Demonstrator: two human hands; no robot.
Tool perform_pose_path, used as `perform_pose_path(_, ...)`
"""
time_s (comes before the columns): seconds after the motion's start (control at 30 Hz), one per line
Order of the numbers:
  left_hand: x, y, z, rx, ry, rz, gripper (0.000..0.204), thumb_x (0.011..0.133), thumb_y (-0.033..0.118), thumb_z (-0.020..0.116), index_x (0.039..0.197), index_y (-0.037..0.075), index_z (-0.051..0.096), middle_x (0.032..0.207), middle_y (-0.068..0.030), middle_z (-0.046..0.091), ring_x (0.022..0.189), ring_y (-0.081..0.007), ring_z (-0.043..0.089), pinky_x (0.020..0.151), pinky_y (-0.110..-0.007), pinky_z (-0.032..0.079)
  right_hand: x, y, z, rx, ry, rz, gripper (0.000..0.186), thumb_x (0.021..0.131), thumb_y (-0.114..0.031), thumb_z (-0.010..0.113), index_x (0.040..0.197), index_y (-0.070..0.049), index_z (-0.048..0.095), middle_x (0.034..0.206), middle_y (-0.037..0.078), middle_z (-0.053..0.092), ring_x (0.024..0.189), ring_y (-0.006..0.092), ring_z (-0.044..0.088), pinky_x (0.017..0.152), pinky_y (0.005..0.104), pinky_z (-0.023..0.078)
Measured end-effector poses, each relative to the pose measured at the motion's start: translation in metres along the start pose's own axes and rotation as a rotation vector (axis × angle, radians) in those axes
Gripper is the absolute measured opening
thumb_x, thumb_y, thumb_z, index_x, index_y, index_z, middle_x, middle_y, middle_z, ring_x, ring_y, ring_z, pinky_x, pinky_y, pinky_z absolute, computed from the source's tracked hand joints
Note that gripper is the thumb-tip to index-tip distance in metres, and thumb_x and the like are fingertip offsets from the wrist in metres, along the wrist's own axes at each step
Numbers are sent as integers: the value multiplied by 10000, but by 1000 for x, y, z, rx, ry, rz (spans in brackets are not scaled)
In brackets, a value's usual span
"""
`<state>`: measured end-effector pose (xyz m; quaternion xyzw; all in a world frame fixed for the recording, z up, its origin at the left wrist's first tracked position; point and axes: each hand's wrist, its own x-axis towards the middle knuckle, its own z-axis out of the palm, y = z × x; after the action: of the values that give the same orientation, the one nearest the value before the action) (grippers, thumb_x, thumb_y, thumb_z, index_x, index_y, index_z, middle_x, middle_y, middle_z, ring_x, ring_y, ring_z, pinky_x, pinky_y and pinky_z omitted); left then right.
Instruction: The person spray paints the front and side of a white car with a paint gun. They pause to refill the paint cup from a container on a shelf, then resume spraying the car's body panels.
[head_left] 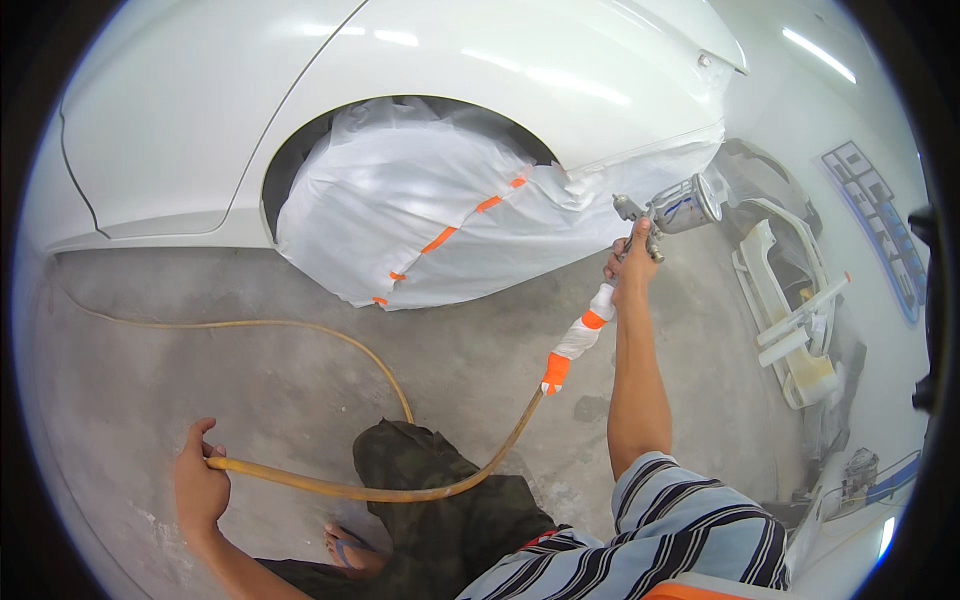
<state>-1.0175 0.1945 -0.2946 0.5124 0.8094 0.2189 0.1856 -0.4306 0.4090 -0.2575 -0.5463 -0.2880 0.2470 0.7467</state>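
My right hand [633, 265] is closed round the handle of a metal spray gun [640, 212], whose cup [690, 205] tilts out to the right. Below the grip, white wrapping with orange tape [575, 345] covers the hose end. From there a yellow air hose [400, 493] sags across my lap to my left hand [203, 478], which is closed on it at lower left. The gun is held apart from a white car [430, 60]. White masking sheet [400, 205], joined with orange tape strips, covers the wheel and the lower rear of the car.
More of the hose [300, 325] curves over the grey concrete floor [250, 370], left of my knee. Loose white bumper parts [790, 310] stand against the right wall, near a wall sign [880, 225]. My sandalled foot [350, 550] is at the bottom.
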Motion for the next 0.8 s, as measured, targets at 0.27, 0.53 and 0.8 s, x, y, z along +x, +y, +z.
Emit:
perform_pose_path(0.27, 5, -4, -12, 32, 60, -43, 379, 942, 15, 620, 1310, 109, 627, 829, -120, 644, 812, -292, 627, 755, -416, 498, -33, 33, 51, 216, -105, -21, 582, 940, -651, 619, 803, -105, 469, 637, -7, 433, 432, 103, 371, 422, 299, 334)
perform_pose_path(0.53, 8, -4, -28, -44, 101, -68, 397, 911, 22, 635, 1297, 116, 632, 871, -150, 682, 850, -337, 669, 772, -439, 515, -105, 20, 176, 177, -454, -149, 578, 944, -640, 616, 759, -120, 442, 620, -23, 437, 402, 84, 378, 389, 266, 319)
perform_pose_path(0.8, 7, -25, -38, -127, 178, -73, 429, 859, -5, 634, 1271, 115, 639, 881, -160, 694, 867, -364, 662, 757, -451, 501, -176, 19, 285, -124, -711, -455, 564, 967, -545, 655, 1150, -12, 658, 655, -24, 490, 492, 58, 462, 453, 240, 372)
